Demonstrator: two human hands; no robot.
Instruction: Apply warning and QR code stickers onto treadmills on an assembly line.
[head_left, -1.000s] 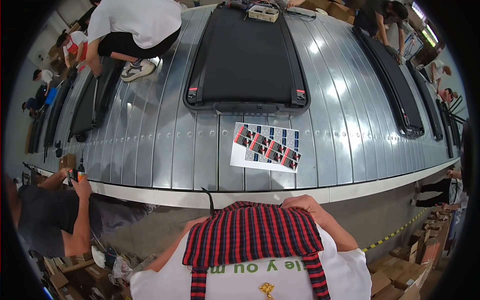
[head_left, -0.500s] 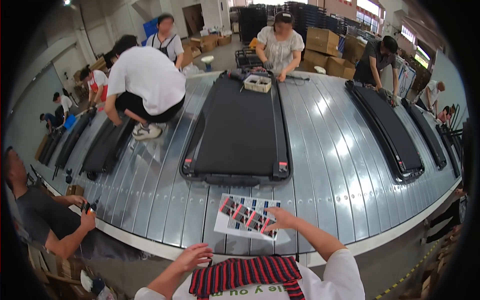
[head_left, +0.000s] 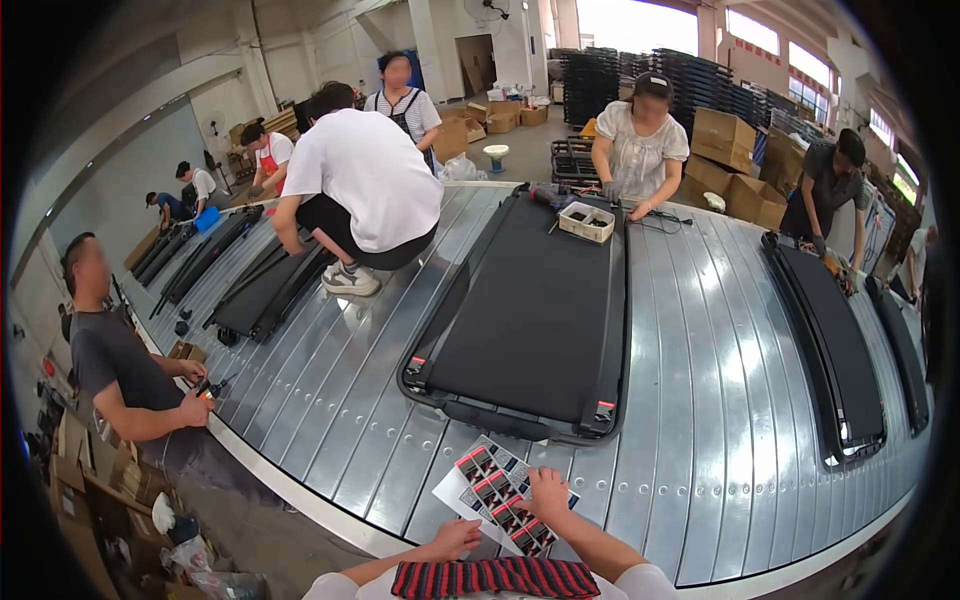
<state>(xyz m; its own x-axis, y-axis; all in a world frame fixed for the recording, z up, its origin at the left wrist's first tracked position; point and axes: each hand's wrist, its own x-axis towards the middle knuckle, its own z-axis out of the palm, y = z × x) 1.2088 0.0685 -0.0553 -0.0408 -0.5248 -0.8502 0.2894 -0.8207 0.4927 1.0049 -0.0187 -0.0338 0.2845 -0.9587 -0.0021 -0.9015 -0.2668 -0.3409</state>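
A sheet of labels (head_left: 492, 488) with red and dark-grey rectangles lies slanted over other printed white sheets on the slatted metal surface close to me. On its right side rests my right hand (head_left: 547, 495), fingers spread and slightly bent, touching it. My left hand (head_left: 455, 540) is by the sheets' lower left edge, its fingers curled together; what they hold, if anything, is hidden. Just beyond the sheets lies a long black treadmill-like deck (head_left: 530, 320), with a small red-and-grey label on each near corner. A white tray of small parts (head_left: 586, 223) and a power drill (head_left: 552, 196) sit on its far end.
A person in white (head_left: 370, 185) squats on the metal surface (head_left: 720, 400) at left, beside another black deck (head_left: 265, 290). Someone in grey (head_left: 135, 370) holds a tool at the left edge. Another person (head_left: 640, 150) works at the deck's far end. More decks (head_left: 825, 340) lie to the right.
My view has tilted and shifted, so the deck sits lower and farther right. My right hand has come down onto the label sheet. My left hand has moved closer to the sheets, its fingers more curled.
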